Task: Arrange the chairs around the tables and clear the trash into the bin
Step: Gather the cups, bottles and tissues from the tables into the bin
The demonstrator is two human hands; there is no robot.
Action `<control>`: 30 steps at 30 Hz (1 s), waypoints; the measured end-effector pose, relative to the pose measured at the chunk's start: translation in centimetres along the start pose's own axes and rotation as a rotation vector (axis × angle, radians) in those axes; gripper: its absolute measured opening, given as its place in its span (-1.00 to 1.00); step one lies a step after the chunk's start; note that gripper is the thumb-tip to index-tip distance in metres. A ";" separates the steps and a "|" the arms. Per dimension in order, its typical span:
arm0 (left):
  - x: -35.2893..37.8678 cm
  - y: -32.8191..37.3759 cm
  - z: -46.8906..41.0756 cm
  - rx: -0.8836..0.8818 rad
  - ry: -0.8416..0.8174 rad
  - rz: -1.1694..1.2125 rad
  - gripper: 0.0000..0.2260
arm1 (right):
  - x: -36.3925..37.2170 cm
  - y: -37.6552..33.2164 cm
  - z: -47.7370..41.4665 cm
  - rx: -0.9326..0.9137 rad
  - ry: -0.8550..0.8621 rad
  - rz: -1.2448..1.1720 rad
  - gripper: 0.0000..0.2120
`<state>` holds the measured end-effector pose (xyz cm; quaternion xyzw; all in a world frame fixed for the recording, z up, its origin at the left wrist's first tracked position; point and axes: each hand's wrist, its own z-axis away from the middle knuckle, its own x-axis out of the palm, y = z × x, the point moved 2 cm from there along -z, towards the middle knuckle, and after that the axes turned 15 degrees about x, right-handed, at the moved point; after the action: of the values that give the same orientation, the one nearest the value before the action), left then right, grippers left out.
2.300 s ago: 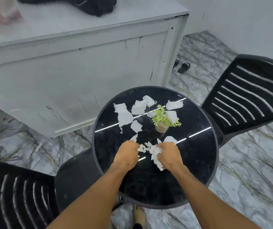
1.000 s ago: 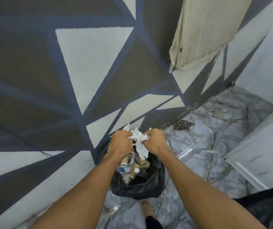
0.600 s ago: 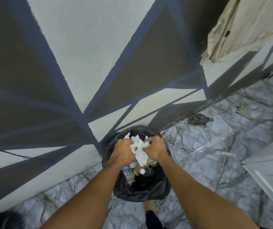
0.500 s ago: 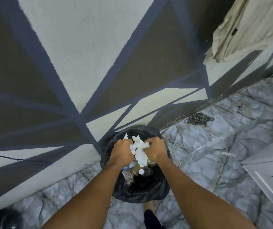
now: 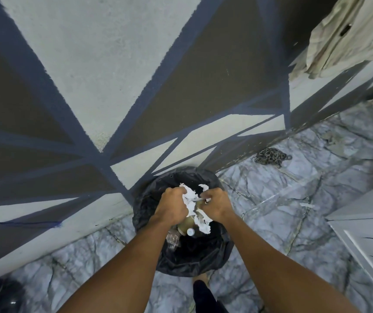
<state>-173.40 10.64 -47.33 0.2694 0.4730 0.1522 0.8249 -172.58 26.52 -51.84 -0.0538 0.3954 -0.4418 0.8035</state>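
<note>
Hands, left hand [image 5: 172,207] and right hand [image 5: 216,204], clutch torn white paper scraps [image 5: 192,203] (crumpled) above the black-lined bin [image 5: 149,204].

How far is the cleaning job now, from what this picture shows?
Done: some trash, such as a bottle, already lies in the bin. In hand: the left hand and right hand grip a wad of paper above the bin, not yet dropped. Left: letting the paper go. The chairs and tables are out of view, so I cannot judge them.
</note>
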 end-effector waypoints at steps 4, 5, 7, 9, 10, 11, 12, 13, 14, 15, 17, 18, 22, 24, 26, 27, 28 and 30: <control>-0.1 -0.3 1.1 0.006 0.018 -0.029 -0.65 | -0.3 1.1 0.7 0.018 -0.002 -0.029 -0.69; -0.1 -0.4 1.5 0.009 0.017 -0.039 -0.66 | -0.5 1.3 1.1 0.023 0.010 -0.036 -0.69; -0.2 -0.5 2.4 0.023 0.014 -0.052 -0.65 | -0.9 1.8 2.0 0.035 0.029 -0.054 -0.71; -0.2 -0.4 3.5 0.048 0.011 -0.060 -0.61 | -1.3 2.1 3.5 0.028 0.056 -0.060 -0.74; -0.2 -0.1 4.1 0.063 0.011 -0.064 -0.61 | -1.5 2.2 4.5 0.017 0.073 -0.058 -0.75; -0.2 0.3 4.9 0.083 0.013 -0.070 -0.60 | -1.7 2.3 5.6 0.000 0.096 -0.053 -0.75; -0.3 0.8 5.6 0.108 0.018 -0.074 -0.60 | -2.0 2.4 6.7 -0.015 0.116 -0.054 -0.76; -0.3 1.3 6.3 0.132 0.018 -0.079 -0.61 | -2.3 2.5 8.1 -0.031 0.138 -0.062 -0.75; -0.5 2.1 7.2 0.163 0.022 -0.085 -0.61 | -2.8 2.6 9.6 -0.040 0.161 -0.071 -0.75; -0.5 3.1 8.1 0.199 0.021 -0.094 -0.60 | -3.3 2.9 11.1 -0.050 0.194 -0.069 -0.76; -0.3 5.3 9.9 0.282 0.003 -0.112 -0.59 | -4.4 4.1 14.2 -0.057 0.253 -0.041 -0.81; 0.0 6.7 10.8 0.329 -0.009 -0.119 -0.60 | -5.2 4.9 15.8 -0.056 0.281 -0.028 -0.82; 2.1 13.6 14.5 0.545 -0.034 -0.177 -0.63 | -9.2 9.4 22.3 -0.020 0.420 -0.005 -0.73; 3.9 17.5 16.3 0.634 -0.067 -0.189 -0.59 | -11.5 12.3 25.4 0.008 0.471 -0.038 -0.69; 5.9 21.6 18.5 0.712 -0.098 -0.195 -0.58 | -13.9 15.8 29.1 0.063 0.537 -0.098 -0.67; 7.0 23.8 19.6 0.764 -0.116 -0.205 -0.58 | -15.2 17.7 31.0 0.091 0.592 -0.128 -0.68; 8.1 26.0 20.7 0.826 -0.135 -0.223 -0.58 | -16.3 19.8 32.9 0.119 0.648 -0.154 -0.70; 10.8 30.4 23.2 0.947 -0.172 -0.234 -0.61 | -18.0 24.3 36.9 0.181 0.734 -0.207 -0.74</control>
<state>-147.76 33.72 -27.52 0.5715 0.4474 -0.1958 0.6595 -136.49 45.02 -26.73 0.1391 0.6086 -0.5435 0.5611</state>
